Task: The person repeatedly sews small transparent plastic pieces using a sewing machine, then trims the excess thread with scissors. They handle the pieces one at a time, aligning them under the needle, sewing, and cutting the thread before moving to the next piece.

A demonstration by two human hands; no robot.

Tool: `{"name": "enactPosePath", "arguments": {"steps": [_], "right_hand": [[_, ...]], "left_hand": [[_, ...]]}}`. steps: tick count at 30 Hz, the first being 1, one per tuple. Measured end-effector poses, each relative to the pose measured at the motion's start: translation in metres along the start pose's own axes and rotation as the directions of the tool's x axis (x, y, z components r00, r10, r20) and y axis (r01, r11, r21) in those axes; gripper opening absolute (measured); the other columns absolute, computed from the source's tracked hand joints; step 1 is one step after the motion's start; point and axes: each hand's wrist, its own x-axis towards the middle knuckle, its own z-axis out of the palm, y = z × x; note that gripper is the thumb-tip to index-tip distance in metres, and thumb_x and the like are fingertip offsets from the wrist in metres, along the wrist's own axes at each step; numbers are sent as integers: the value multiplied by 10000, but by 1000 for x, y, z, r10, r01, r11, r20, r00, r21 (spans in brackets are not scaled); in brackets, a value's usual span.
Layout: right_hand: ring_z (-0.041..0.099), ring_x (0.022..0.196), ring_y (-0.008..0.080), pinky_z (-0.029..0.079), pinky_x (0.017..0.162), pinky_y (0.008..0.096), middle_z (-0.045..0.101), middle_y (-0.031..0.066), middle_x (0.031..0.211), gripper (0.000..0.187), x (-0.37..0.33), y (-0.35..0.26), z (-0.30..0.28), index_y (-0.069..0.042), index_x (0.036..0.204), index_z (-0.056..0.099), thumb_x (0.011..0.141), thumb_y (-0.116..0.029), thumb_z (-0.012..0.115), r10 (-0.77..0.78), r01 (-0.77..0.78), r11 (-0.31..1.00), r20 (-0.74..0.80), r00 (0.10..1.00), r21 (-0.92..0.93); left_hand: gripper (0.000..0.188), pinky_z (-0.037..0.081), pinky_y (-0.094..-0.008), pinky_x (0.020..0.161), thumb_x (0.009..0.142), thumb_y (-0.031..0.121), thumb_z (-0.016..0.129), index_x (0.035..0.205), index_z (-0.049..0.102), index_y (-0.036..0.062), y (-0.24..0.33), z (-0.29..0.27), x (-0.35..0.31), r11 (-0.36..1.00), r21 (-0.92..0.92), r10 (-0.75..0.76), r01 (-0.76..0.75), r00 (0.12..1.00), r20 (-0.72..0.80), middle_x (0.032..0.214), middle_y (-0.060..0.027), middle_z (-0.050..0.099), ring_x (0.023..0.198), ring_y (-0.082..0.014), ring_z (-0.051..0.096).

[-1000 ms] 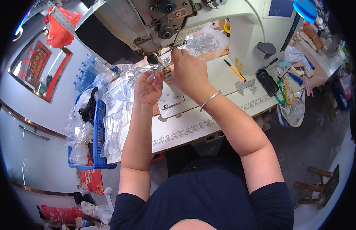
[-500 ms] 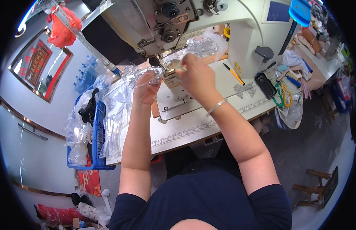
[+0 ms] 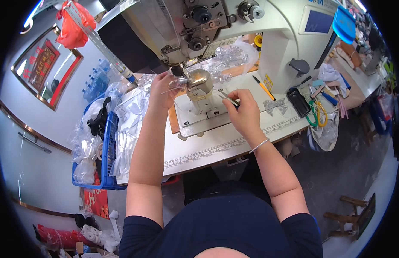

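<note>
A white sewing machine (image 3: 277, 43) stands before me, its needle area above a rounded metal post (image 3: 200, 81). My left hand (image 3: 164, 90) is closed on a piece of shiny clear film (image 3: 178, 82), beside the post and just under the needle area. To the right of the post, my right hand (image 3: 243, 109) pinches a slim metal hand tool (image 3: 228, 98). Its tips point left toward the post; whether it is tweezers or thread snips I cannot make out. A shiny translucent bow (image 3: 275, 106) lies on the table right of that hand.
A yellow-and-black pen (image 3: 264, 88), a black tray (image 3: 298, 102) and green-handled scissors (image 3: 312, 114) lie on the right. More silvery film (image 3: 229, 58) is heaped behind the post. A blue basket (image 3: 106, 163) with plastic bags hangs at the table's left edge.
My right hand has moved away from the needle area, down and to the right, with the metal tool in it. The left hand stays by the post with the film.
</note>
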Motion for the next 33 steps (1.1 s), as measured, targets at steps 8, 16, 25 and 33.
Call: {"name": "enactPosePath", "arguments": {"steps": [8, 16, 25, 33], "right_hand": [[571, 877, 311, 477, 729, 405, 532, 115, 983, 222, -55, 76, -5, -65, 970, 575, 763, -84, 654, -23, 61, 964, 148, 989, -259], [513, 579, 124, 434, 582, 254, 569, 27, 647, 260, -37, 0, 19, -22, 1003, 617, 794, -145, 711, 152, -218, 963, 346, 926, 161], [566, 706, 76, 448, 642, 210, 615, 17, 772, 176, -29, -64, 68, 14, 959, 642, 835, -107, 678, 93, -762, 365, 793, 602, 535], [548, 674, 70, 459, 663, 204, 602, 5, 762, 198, -42, -55, 73, 24, 1003, 626, 845, -88, 669, 166, -773, 299, 768, 619, 559]], "left_hand": [[281, 458, -229, 653, 790, -21, 644, 1016, 483, 23, -10, -80, 4, 920, -161, 327, -357, 927, -184, 911, -51, 551, 783, -113, 559], [546, 523, -313, 813, 767, -138, 575, 1223, 324, 26, -37, -56, -137, 854, 35, 520, -519, 849, -96, 1204, -130, 422, 961, -234, 602], [396, 465, -289, 874, 805, -27, 636, 1162, 474, 28, -66, -66, -171, 989, -86, 121, -117, 992, 40, 1125, -79, 537, 962, -144, 576], [202, 474, -301, 858, 847, 15, 558, 1049, 578, 13, -69, -76, -164, 931, -328, -106, 162, 978, 181, 1013, -83, 617, 925, -152, 594]]}}
